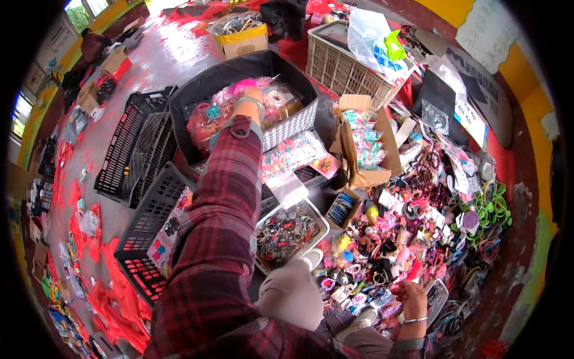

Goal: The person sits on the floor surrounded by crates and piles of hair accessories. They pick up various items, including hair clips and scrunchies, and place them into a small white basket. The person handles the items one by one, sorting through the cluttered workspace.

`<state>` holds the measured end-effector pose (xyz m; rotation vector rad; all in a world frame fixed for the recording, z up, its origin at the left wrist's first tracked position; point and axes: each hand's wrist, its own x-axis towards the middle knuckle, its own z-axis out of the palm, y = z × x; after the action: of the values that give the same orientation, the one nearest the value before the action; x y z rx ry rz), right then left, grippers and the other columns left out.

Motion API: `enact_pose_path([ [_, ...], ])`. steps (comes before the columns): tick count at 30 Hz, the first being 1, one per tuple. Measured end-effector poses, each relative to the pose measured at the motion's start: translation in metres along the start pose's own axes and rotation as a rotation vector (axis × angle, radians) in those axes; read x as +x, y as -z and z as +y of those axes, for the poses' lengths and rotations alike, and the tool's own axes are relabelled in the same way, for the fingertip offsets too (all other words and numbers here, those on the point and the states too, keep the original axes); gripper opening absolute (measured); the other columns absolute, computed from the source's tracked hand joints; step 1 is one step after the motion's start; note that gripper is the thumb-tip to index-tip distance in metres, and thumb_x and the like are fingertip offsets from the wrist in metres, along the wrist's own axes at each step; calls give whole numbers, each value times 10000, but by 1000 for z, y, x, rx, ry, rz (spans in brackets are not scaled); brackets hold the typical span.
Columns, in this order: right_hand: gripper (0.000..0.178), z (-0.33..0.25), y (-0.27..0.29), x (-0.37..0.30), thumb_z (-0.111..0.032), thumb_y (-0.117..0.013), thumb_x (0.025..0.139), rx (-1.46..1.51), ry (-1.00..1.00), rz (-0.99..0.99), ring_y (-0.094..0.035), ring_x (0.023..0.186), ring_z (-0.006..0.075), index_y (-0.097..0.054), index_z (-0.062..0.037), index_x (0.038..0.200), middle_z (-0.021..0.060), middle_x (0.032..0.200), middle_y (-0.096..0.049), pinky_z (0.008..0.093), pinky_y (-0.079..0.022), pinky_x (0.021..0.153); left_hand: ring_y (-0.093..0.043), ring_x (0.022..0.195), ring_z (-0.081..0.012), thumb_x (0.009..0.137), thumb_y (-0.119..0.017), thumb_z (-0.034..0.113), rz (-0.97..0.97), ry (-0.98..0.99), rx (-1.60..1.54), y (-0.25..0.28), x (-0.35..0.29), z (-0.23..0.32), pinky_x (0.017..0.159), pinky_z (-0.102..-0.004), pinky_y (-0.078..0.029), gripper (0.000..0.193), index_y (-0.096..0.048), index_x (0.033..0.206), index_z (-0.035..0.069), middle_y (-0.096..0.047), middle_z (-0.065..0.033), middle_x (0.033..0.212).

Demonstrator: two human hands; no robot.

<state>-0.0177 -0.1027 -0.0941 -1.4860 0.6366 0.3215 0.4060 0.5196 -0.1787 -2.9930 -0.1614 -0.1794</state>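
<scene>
My left arm, in a plaid sleeve, reaches forward into a black fabric storage bin point(179, 116). The bin holds pink and red hair accessories point(278, 99) in clear bags. My left hand point(249, 99) is down among them, its fingers hidden by the pink things. At the lower right my right hand point(414, 301), with a bracelet at the wrist, hovers over a large heap of mixed hair ties and clips point(382, 251). Its fingers are curled together, and whatever they hold is too small to make out.
Black plastic crates point(134, 143) stand left of the bin. A white tray of small hair ties point(287, 233) sits by my knee. An open cardboard box point(382, 143) holds bagged goods, with a beige crate point(344, 66) behind. Green bands point(493, 212) lie at the right.
</scene>
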Motion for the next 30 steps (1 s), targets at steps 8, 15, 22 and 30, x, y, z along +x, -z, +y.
enact_pose_path([
  [8,180,-13,8,-42,-158,-536,839,-33,17,125,-629,675,172,-607,7,822,89,733,-636,263,-458,555,-614,873,-262,826,-503,303,9,339,-446,86,-64,47,734,-390,-494,331,-637,976,40,-624,-156,977],
  [15,202,-19,-10,-102,-141,-544,856,-224,181,-130,-610,687,124,-634,34,813,73,762,-652,231,-468,626,-538,918,-182,832,-501,186,244,347,-1734,153,-191,151,816,-292,-402,222,-602,875,-6,-598,-84,974],
  [22,236,22,-12,-148,-165,-571,842,-765,350,-313,-540,519,80,-616,0,680,26,550,-573,238,-424,483,-545,774,-146,848,-546,203,32,451,-1878,148,-331,198,688,-251,-392,276,-500,601,88,-591,-56,751],
  [30,182,73,-18,-190,-223,-507,778,-1273,634,-488,-593,619,337,-621,-85,749,150,691,-610,425,-472,540,-567,845,-117,873,-534,196,-358,133,-1812,211,-445,207,746,-257,-415,183,-614,847,33,-633,-69,924],
])
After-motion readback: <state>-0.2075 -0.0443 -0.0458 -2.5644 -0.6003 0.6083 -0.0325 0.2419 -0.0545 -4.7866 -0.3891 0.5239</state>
